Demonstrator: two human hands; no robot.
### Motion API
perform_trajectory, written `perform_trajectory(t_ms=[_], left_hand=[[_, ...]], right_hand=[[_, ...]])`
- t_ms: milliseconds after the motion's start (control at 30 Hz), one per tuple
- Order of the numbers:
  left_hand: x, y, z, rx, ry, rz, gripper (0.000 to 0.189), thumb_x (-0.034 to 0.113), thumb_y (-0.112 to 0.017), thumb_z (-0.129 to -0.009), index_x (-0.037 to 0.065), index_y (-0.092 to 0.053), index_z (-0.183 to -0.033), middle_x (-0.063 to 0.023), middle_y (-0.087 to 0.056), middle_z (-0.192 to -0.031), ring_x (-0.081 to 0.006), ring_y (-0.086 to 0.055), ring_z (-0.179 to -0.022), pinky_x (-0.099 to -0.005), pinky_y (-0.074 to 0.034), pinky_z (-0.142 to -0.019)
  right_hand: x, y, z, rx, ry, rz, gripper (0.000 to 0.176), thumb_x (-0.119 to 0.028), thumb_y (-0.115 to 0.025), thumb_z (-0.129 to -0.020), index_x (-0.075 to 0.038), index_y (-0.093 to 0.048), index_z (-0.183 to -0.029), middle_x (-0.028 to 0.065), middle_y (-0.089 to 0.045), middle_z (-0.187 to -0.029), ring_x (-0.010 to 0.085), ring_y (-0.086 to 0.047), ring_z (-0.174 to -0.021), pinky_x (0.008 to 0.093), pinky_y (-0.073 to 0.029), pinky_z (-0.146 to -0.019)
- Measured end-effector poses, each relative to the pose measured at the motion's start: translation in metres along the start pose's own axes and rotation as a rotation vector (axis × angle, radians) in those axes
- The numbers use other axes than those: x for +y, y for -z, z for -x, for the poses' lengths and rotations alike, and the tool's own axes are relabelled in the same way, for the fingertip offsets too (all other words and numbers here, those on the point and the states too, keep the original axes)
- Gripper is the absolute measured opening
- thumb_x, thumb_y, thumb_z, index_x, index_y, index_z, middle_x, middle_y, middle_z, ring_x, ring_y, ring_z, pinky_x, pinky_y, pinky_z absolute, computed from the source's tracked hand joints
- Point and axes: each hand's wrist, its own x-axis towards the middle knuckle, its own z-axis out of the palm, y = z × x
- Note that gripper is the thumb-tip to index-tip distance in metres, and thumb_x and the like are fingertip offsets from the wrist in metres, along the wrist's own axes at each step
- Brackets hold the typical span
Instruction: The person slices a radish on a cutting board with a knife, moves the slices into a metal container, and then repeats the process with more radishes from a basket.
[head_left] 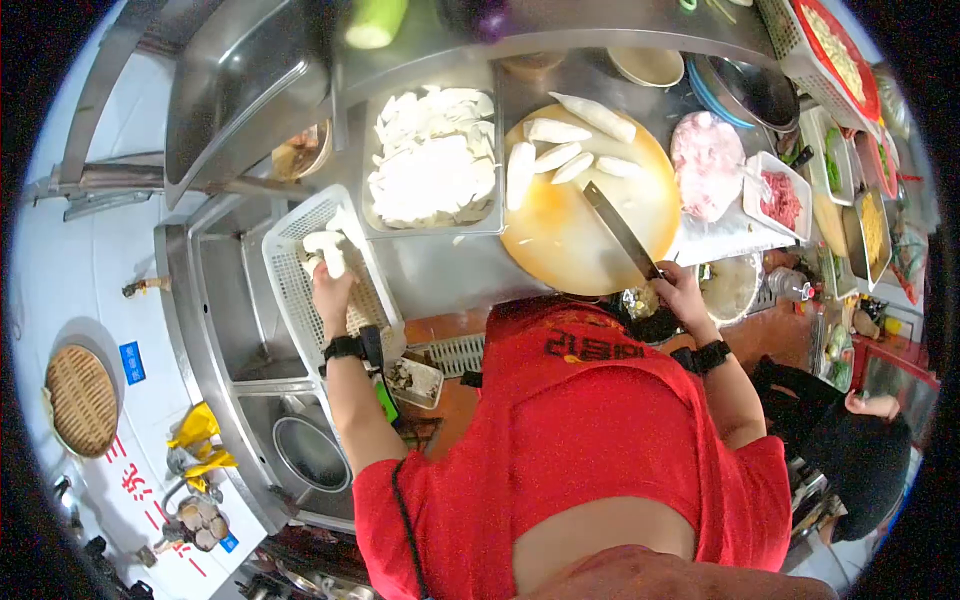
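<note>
My right hand [682,294] is closed round the handle of a kitchen knife [622,232], whose dark blade lies over the round cutting board [560,245]. Several peeled, pale, tapering vegetables [592,115] rest at the board's far side, beyond the blade. My left hand [333,298] reaches into a white perforated basket [280,262], its fingers closed on a white vegetable piece [326,246]. Between basket and board stands a metal tray [437,232] heaped with white slices [432,160].
Right of the board lie a slab of pale pink meat [706,165] and a white tub of minced meat [780,200]. A metal sink [250,290] is at the left. A shelf [600,30] overhangs the back. Another person in black [850,430] stands at right.
</note>
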Motion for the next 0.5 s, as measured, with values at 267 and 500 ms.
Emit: perform_trajectory(t_ms=[267, 500], left_hand=[[0.226, 0.033, 0.110, -0.109, -0.655, 0.240, 0.050, 0.019, -0.072, -0.065, 0.006, -0.060, -0.111, -0.0148, -0.059, -0.113, -0.0282, -0.058, -0.105, -0.0394, -0.042, -0.096], [0.353, -0.111, 0.122, -0.440, -1.116, -0.269, 0.058, 0.019, -0.073, -0.061, 0.029, -0.057, -0.116, -0.0191, -0.035, -0.134, -0.0354, -0.059, -0.099, -0.0397, -0.054, -0.079]], right_hand=[[0.013, 0.000, -0.001, 0.064, 0.127, 0.141, 0.035, -0.016, -0.062, -0.078, 0.000, -0.058, -0.108, 0.0165, -0.063, -0.072, 0.0216, -0.060, -0.062, 0.0327, -0.047, -0.061], [0.004, 0.007, -0.002, 0.064, 0.151, 0.305, 0.036, -0.023, -0.061, -0.075, -0.005, -0.060, -0.107, 0.0225, -0.063, -0.074, 0.0346, -0.063, -0.070, 0.0408, -0.050, -0.066]])
